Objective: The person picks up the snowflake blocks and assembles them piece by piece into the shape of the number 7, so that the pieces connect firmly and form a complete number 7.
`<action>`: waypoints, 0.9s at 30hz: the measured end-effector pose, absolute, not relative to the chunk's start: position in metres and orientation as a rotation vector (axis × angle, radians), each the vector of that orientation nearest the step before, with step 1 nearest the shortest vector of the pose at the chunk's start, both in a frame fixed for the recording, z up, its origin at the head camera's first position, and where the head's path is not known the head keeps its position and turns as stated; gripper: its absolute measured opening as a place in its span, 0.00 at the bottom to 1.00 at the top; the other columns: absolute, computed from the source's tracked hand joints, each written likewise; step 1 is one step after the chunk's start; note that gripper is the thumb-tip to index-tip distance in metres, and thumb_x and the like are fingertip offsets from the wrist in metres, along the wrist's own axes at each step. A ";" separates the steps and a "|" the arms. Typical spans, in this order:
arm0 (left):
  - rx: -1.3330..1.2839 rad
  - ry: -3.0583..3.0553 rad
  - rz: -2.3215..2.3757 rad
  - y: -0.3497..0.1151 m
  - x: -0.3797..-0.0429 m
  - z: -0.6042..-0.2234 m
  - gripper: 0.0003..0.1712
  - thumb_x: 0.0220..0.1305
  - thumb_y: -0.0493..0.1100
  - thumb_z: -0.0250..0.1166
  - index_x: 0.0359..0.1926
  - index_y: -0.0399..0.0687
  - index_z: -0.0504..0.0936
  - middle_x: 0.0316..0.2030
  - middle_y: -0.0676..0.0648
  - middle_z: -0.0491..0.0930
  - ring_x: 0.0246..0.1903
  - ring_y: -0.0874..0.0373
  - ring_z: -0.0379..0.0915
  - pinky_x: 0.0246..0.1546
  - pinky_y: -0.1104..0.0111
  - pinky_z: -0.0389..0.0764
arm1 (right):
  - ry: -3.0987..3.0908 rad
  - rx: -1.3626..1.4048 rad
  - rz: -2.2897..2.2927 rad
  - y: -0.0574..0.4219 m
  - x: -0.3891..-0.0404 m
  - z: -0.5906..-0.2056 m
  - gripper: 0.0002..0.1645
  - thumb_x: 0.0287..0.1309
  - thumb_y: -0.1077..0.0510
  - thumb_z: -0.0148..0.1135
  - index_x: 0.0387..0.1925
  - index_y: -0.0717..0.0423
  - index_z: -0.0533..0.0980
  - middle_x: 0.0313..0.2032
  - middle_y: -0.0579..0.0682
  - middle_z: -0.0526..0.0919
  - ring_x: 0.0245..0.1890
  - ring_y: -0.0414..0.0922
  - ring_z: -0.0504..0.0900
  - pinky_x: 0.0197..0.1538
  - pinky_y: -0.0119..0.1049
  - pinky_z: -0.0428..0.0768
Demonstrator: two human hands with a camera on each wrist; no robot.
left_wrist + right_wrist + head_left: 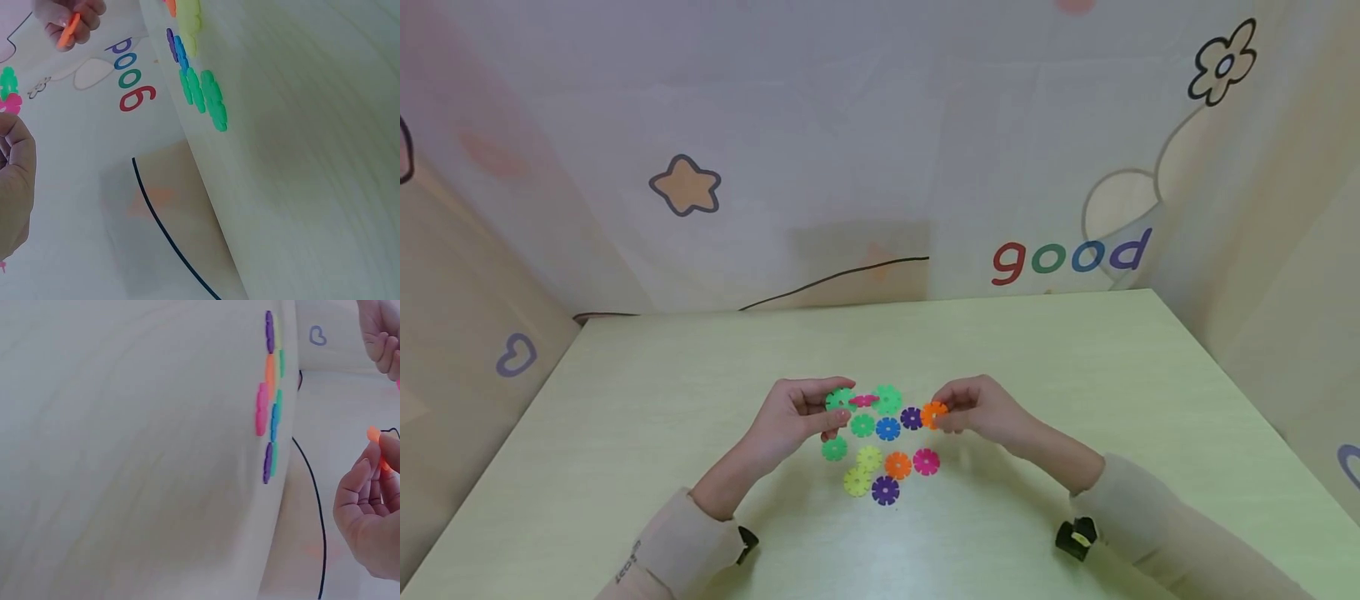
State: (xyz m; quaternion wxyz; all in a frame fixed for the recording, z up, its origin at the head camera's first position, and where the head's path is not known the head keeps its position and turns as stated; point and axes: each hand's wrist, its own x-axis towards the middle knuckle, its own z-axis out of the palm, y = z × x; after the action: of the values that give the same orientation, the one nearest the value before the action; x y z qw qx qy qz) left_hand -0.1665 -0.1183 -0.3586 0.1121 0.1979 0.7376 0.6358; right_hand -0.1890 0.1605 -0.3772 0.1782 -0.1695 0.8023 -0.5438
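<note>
My left hand [793, 421] pinches a green notched plastic disc [839, 400] between thumb and fingers. A pink disc [863, 401], seen edge-on, appears joined to it, with another green disc [887, 400] on its far side. That pink disc [10, 104] also shows in the left wrist view, above the table. My right hand [985, 410] pinches an orange disc [934, 415]. In the right wrist view this orange disc [374, 434] is raised off the table. Nearest beneath it lies a purple disc [912, 418]. A blue disc [888, 429] sits beside that.
Between the forearms, more loose discs lie flat: smaller green ones [834, 448], yellow ones [857, 482], an orange one [898, 466], a pink one [927, 462] and another purple one [885, 490]. The pale table [700, 358] meets a printed cloth backdrop [865, 150] behind.
</note>
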 end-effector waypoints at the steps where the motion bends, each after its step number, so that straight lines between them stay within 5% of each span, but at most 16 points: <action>1: 0.577 2.164 1.865 -0.118 -0.166 -0.359 0.22 0.56 0.31 0.63 0.53 0.30 0.74 0.26 0.45 0.79 0.20 0.61 0.73 0.28 0.71 0.79 | 2.266 -0.477 -1.552 0.161 -0.188 -0.376 0.12 0.53 0.67 0.61 0.41 0.68 0.76 0.32 0.53 0.81 0.31 0.49 0.78 0.37 0.36 0.79; 16: 0.563 2.149 1.881 -0.118 -0.166 -0.358 0.23 0.55 0.31 0.64 0.53 0.32 0.74 0.27 0.41 0.79 0.20 0.61 0.73 0.28 0.71 0.79 | 2.213 -0.445 -1.721 0.161 -0.181 -0.354 0.14 0.52 0.65 0.62 0.41 0.69 0.76 0.33 0.54 0.81 0.32 0.47 0.79 0.40 0.34 0.79; 27: 0.584 2.148 1.874 -0.116 -0.165 -0.357 0.22 0.55 0.31 0.63 0.53 0.29 0.73 0.25 0.47 0.79 0.20 0.61 0.72 0.29 0.72 0.79 | 2.249 -0.462 -1.746 0.157 -0.175 -0.348 0.13 0.52 0.66 0.63 0.40 0.69 0.76 0.34 0.55 0.81 0.33 0.49 0.80 0.40 0.33 0.79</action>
State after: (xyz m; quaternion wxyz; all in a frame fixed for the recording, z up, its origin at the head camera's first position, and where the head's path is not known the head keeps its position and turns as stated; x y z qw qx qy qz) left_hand -0.1653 -0.1160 -0.3566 0.1154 0.1994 0.7333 0.6397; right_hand -0.1753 0.1569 -0.3479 0.1282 -0.1590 0.7732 -0.6004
